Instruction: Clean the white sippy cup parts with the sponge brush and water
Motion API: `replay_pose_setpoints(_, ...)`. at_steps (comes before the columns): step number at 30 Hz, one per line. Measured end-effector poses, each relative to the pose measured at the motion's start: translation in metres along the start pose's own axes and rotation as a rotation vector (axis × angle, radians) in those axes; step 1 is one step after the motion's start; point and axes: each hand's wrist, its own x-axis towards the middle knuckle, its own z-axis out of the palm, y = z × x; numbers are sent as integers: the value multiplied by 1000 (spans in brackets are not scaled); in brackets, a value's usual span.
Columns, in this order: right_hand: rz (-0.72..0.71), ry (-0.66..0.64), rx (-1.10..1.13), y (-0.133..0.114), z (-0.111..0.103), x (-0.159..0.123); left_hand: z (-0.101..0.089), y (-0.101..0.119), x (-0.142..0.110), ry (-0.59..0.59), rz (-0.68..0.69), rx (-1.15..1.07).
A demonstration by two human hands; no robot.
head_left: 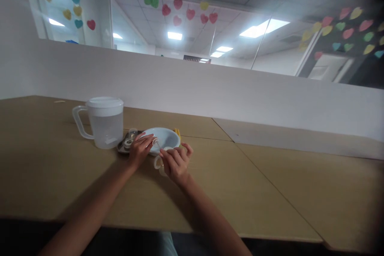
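My left hand (140, 151) is closed at the fingertips on a small pale round piece (155, 141), held over the near-left rim of a white bowl (170, 139). Between the thumb and fingers of my right hand (177, 163) is a thin stick (159, 145), whose far end meets the round piece. What the round piece is cannot be made out. Below and left of my right hand stands a pale cup (157, 162) with a ring-like handle, partly hidden by that hand. A dark tray (121, 149) with small clear and white containers (133, 133) lies beside my left hand.
A large lidded plastic pitcher (106, 122) of clear liquid stands left of the tray. Yellow sticks (177, 132) show behind the bowl. A small pale item (59, 101) lies at the far left of the wooden table (228, 184). A white wall (210, 88) closes off the back.
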Motion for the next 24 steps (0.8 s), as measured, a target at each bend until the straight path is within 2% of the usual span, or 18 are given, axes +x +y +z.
replay_pose_setpoints(5, 9, 69, 21, 0, -5, 3, 6, -4, -2, 52, -56, -1)
replay_pose_setpoints(12, -13, 1, 7, 4, -2, -7, 9, -11, -5, 56, -119, 0)
replay_pose_setpoints(17, -25, 5, -4, 4, -3, -5, 9, -12, -4, 52, -135, -11)
replay_pose_setpoints(24, 15, 101, 54, 0, -7, 6, 9, -13, -5, 21, -118, -22)
